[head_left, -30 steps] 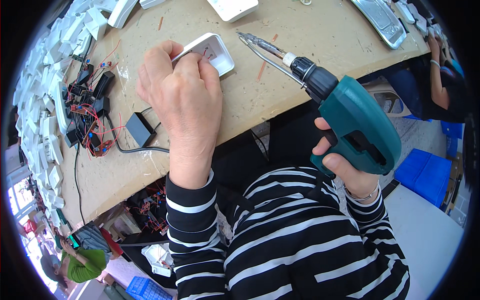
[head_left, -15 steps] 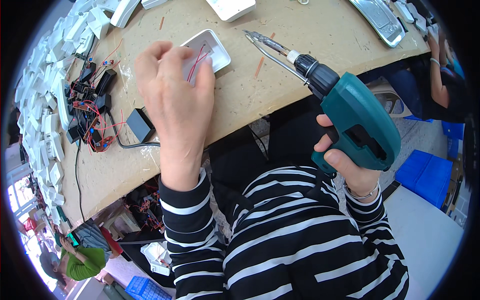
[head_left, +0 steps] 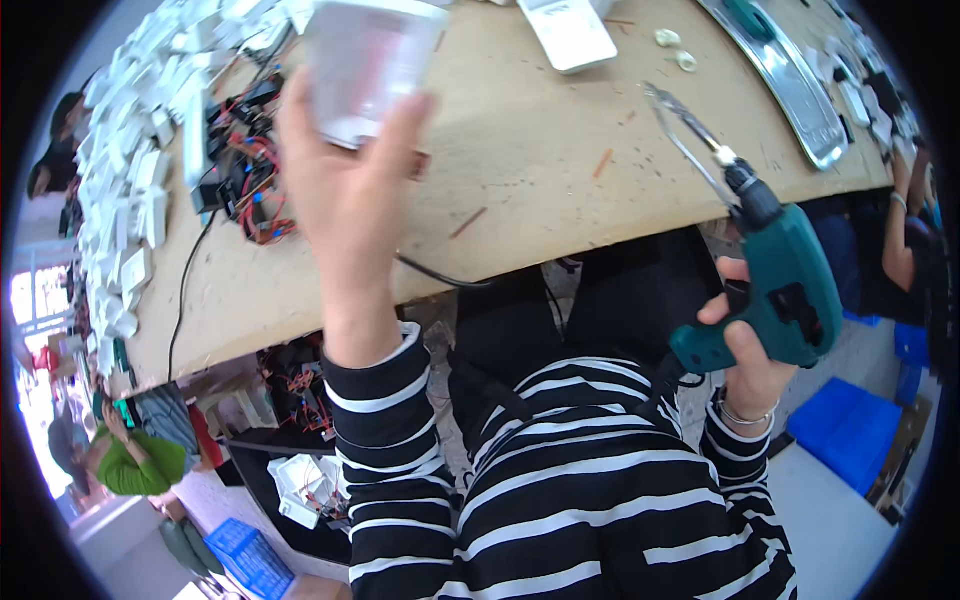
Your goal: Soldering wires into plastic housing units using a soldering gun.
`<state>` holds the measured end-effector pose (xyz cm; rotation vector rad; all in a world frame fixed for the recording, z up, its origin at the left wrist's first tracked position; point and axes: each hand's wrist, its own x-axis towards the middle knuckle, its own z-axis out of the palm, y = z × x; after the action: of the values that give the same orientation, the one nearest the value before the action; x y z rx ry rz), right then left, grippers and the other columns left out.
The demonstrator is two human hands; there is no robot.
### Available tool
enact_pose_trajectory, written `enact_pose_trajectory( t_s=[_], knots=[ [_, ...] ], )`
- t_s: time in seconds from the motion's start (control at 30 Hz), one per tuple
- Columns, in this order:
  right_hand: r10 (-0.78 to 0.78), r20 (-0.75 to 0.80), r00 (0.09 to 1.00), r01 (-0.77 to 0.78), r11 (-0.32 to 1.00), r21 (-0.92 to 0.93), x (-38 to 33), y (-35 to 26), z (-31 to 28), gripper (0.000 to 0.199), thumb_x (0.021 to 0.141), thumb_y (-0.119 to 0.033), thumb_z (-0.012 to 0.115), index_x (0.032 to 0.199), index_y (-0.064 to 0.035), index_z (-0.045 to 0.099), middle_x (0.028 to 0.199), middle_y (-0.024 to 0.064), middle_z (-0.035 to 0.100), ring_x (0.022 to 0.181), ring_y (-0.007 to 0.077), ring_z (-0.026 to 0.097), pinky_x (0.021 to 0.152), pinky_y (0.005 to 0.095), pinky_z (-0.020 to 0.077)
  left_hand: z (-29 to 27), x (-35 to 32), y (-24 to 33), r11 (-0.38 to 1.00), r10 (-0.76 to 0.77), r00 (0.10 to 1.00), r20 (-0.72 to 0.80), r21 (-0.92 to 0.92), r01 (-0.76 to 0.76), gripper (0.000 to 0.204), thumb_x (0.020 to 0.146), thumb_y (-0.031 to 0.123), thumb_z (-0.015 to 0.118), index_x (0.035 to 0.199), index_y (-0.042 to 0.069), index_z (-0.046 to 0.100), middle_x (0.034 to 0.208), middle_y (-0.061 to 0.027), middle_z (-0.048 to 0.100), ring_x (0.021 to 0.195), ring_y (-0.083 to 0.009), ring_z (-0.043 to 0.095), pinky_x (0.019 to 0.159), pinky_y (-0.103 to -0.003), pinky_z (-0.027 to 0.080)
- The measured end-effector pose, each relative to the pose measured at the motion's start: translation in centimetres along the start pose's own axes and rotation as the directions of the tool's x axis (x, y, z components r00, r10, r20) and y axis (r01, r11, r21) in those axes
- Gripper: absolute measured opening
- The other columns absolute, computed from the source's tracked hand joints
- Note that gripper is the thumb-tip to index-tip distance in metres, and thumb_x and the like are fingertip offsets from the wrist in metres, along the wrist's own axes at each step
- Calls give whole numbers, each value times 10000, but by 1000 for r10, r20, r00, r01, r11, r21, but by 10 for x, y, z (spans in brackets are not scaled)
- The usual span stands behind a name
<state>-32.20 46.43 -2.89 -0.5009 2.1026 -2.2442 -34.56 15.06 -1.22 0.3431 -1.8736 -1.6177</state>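
Observation:
My left hand [head_left: 345,200] grips a white plastic housing [head_left: 335,70] by its sides, raised above the table; motion blurs it, and reddish streaks show in its hollow. Over at the right, my right hand [head_left: 755,375] is wrapped round the handle of a green soldering gun [head_left: 800,260]. The gun's metal tip [head_left: 690,130], with a thin curved tube beside it, points up and left over the tabletop, apart from the housing.
White housings [head_left: 130,190] lie heaped along the left side. Beside them sits a tangle of black modules with red wires [head_left: 255,170]. Farther off are a white case [head_left: 570,35] and a long metal tray [head_left: 785,90]. A black cable [head_left: 440,275] crosses the table's near edge.
My left hand has taken hold of the housing and lifted it off the table. The view has shifted, and the soldering gun sits farther right and lower in it, still in my right hand.

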Motion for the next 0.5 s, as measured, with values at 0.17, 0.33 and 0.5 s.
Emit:
enact_pose_trajectory(
  t_s=[0.17, 0.33, 0.5],
  knots=[
    [-24, -28, 999, 24, 999, 22, 3, -1, -5, 660, 854, -117, 660, 1415, 29, 344, 1235, 261, 563, 825, 204, 659, 717, 291, 556, -114, 1, 17, 443, 15, 999, 43, -896, 32, 661, 836, 249, 726, 1339, 8, 372, 1220, -208, 483, 949, -198, 513, 652, -253, 431],
    [-12, 11, 1000, 12, 999, 36, 14, 20, -6, 666, 859, -136, 660, 1418, 36, 343, 1253, 268, 553, 871, 203, 647, 722, 287, 553, -227, -87, 32, 550, -8, 996, -85, -832, -66, 809, 835, 298, 724, 1414, -28, 263, 1296, -224, 420, 893, -201, 474, 583, -246, 391],
    [-95, 116, 989, 86, 993, 76, 27, 22, -19, 577, 897, -93, 584, 1405, 55, 354, 1272, 277, 537, 879, 204, 650, 781, 281, 543, -295, -200, 55, 982, -172, 768, -617, -44, 184, 601, 897, 307, 619, 1369, -4, 414, 1104, -119, 599, 725, -121, 539, 493, -172, 351]
  ],
)
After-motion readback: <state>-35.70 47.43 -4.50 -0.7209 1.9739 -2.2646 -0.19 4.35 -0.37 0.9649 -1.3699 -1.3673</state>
